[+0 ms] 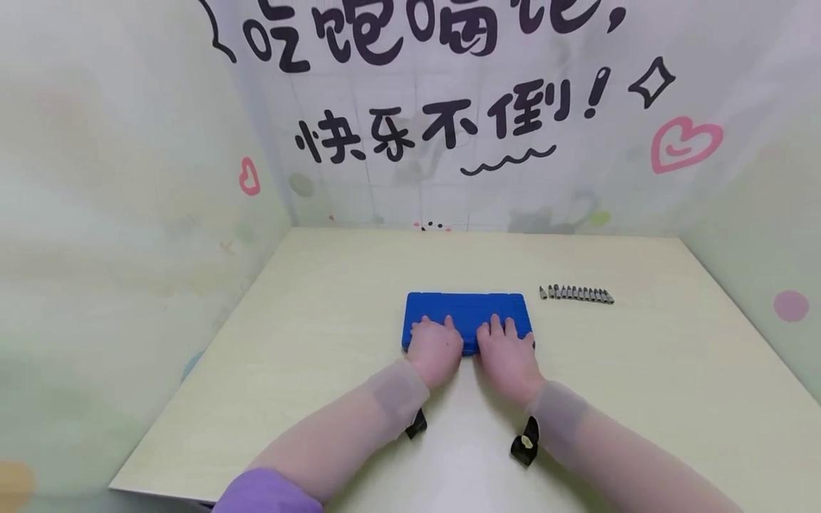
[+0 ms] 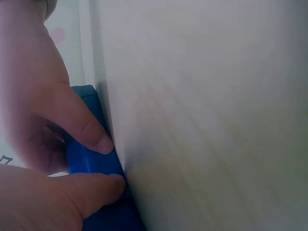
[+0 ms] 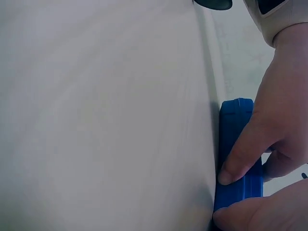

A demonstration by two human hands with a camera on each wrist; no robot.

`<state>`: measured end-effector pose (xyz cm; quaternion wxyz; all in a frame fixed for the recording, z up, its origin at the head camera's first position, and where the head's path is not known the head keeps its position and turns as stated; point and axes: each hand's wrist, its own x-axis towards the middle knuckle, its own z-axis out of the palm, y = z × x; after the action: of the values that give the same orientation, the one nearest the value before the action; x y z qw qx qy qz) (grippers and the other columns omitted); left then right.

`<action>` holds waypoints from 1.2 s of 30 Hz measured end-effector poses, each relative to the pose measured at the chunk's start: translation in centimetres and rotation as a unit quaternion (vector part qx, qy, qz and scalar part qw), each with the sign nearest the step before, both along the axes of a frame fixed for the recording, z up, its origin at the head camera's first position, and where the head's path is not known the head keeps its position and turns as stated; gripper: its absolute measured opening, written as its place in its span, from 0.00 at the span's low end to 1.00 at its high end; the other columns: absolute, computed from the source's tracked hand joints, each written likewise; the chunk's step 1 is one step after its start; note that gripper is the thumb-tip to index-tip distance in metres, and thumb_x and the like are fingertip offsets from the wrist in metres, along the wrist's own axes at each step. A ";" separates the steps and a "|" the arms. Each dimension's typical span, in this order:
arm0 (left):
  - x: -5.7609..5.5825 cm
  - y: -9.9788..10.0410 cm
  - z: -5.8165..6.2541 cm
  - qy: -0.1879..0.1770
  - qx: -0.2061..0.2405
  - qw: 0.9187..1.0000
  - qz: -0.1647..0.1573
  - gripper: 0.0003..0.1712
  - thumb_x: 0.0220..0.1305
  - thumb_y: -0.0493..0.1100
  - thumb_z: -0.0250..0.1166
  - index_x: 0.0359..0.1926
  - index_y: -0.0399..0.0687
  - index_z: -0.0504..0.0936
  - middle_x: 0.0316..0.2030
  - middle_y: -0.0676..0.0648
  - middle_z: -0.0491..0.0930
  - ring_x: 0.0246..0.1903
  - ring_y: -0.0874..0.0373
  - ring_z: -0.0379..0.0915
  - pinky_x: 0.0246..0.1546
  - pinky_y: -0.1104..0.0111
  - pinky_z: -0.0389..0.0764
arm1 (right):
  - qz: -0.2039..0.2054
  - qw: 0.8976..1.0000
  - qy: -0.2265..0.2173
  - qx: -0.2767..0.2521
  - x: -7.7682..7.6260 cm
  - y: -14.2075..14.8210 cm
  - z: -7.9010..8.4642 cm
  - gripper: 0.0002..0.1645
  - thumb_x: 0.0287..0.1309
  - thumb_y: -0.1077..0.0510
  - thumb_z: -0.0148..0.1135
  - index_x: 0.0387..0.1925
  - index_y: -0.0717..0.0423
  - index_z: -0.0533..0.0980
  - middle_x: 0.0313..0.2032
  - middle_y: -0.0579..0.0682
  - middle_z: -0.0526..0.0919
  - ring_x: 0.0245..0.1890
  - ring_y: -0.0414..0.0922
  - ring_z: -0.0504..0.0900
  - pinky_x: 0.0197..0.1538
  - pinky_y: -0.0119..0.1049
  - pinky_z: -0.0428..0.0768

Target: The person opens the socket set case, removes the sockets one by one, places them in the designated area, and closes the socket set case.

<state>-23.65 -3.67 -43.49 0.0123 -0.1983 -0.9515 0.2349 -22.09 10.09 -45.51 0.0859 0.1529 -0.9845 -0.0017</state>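
Note:
A closed blue plastic case [image 1: 467,305] lies flat on the table. My left hand [image 1: 436,350] grips its front left part, fingers over the lid and thumb on the front side. Beside it, my right hand [image 1: 509,360] holds the front right part in the same way. In the left wrist view both thumbs press on the front side of the case [image 2: 91,161], close together. The right wrist view shows the thumbs low on the case [image 3: 236,125], near the table surface. What the case contains is hidden.
Several small grey metal bits [image 1: 580,293] stand in a row to the right of the case, one slightly apart at the left end. The pale table [image 1: 308,313] is bordered by printed cloth walls [image 1: 410,192] at the back and sides.

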 end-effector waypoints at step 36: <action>-2.8 -5.7 0.6 -0.106 0.196 0.974 -0.030 0.45 0.61 0.72 0.54 0.74 0.62 0.56 0.70 0.37 0.56 0.68 0.39 0.53 0.68 0.53 0.56 | 0.091 0.993 -0.045 -0.065 -3.1 4.7 1.1 0.31 0.58 0.65 0.61 0.63 0.68 0.68 0.63 0.69 0.67 0.64 0.68 0.63 0.62 0.58 0.66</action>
<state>-26.45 -9.34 -42.90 -0.0425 -0.2446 -0.9685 0.0211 -25.16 14.76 -44.39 0.0505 0.2356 -0.9675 0.0770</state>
